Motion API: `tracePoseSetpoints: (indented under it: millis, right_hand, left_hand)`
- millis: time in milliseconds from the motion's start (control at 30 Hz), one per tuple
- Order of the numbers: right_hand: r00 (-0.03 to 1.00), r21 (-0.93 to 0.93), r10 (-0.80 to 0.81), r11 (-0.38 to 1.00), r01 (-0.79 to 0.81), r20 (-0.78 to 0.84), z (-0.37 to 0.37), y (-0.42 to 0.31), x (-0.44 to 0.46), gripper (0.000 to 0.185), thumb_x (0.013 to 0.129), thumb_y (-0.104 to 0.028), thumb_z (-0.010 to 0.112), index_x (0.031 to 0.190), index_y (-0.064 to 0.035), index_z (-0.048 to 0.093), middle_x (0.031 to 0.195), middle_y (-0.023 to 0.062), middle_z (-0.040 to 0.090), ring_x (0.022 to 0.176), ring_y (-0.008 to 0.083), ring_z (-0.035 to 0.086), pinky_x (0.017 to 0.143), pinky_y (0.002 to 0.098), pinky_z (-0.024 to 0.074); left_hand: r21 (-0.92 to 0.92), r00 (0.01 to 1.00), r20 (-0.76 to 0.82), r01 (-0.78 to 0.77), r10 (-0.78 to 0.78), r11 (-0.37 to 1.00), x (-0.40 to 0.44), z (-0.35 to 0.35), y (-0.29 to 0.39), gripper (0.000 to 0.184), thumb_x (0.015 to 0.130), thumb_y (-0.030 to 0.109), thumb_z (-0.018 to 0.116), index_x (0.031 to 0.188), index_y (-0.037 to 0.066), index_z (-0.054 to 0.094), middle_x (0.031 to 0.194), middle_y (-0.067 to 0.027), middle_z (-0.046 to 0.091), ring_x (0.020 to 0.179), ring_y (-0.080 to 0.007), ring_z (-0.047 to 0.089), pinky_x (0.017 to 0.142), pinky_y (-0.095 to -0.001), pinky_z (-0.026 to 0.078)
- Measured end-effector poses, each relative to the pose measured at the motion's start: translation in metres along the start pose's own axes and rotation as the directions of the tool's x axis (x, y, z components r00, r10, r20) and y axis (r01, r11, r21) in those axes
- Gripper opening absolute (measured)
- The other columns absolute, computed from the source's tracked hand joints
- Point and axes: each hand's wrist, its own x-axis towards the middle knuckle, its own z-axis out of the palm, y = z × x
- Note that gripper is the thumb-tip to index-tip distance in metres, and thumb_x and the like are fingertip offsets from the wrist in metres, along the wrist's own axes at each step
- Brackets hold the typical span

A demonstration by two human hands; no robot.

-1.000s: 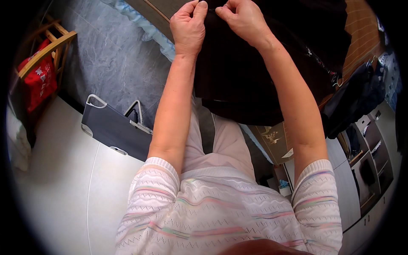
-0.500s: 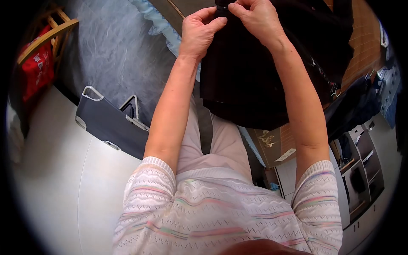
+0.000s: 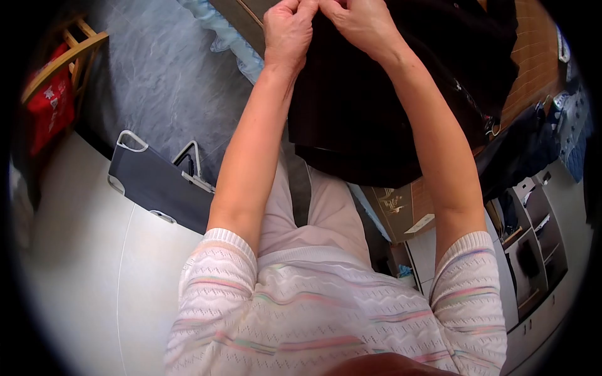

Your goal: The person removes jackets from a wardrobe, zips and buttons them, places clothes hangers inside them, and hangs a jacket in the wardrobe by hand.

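A large dark garment (image 3: 357, 119), near black, hangs or lies spread in front of my legs. At the top edge of the view, my left hand (image 3: 290, 31) is closed with fingertips pinched at the garment's upper edge. Right beside it, my right hand (image 3: 360, 24) is also closed in a pinch on the same edge. The two hands nearly touch, and the frame cuts off some fingertips. What part of the garment sits between them is hidden.
A folding cot or chair (image 3: 160, 182) with dark fabric stands at left beside a grey, shiny cover (image 3: 169, 81). Further left are a wooden chair (image 3: 69, 59) and a red bag (image 3: 53, 109). At right are a brown box (image 3: 401, 210), hanging clothes (image 3: 520, 141) and shelves (image 3: 533, 232).
Both hands have moved slightly up and left, and the left fingers have drawn in against the right hand. The view has shifted a little.
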Motion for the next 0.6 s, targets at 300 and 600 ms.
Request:
tracePoseSetpoints:
  millis: [300, 600]
  right_hand:
    - [0.99, -0.028, -0.076, 0.996, 0.079, 0.116, -0.02, 0.001, 0.011, 0.028, 0.072, -0.021, 0.055, 0.064, 0.0053, 0.06, 0.067, 0.0273, 0.055, 0.063, 0.038, 0.06, 0.058, 0.0425, 0.046]
    - [0.951, -0.095, 0.221, 0.974, -0.204, 0.219, -0.066, 0.074, -0.033, 0.025, 0.078, -0.02, 0.054, 0.062, -0.001, 0.056, 0.053, 0.0052, 0.048, 0.049, 0.0133, 0.045, 0.05, 0.0282, 0.0382]
  left_hand:
    - [0.264, 0.937, -0.075, -0.31, 0.34, 0.913, -0.01, 0.017, 0.006, 0.019, 0.089, 0.016, 0.056, 0.082, 0.0, 0.063, 0.065, 0.0058, 0.055, 0.06, -0.0021, 0.044, 0.053, -0.0184, 0.036]
    - [0.118, 0.954, -0.152, -0.244, 0.26, 0.963, -0.001, -0.01, -0.01, 0.017, 0.085, 0.012, 0.062, 0.091, -0.003, 0.064, 0.075, 0.0054, 0.056, 0.069, -0.0028, 0.046, 0.063, -0.0171, 0.037]
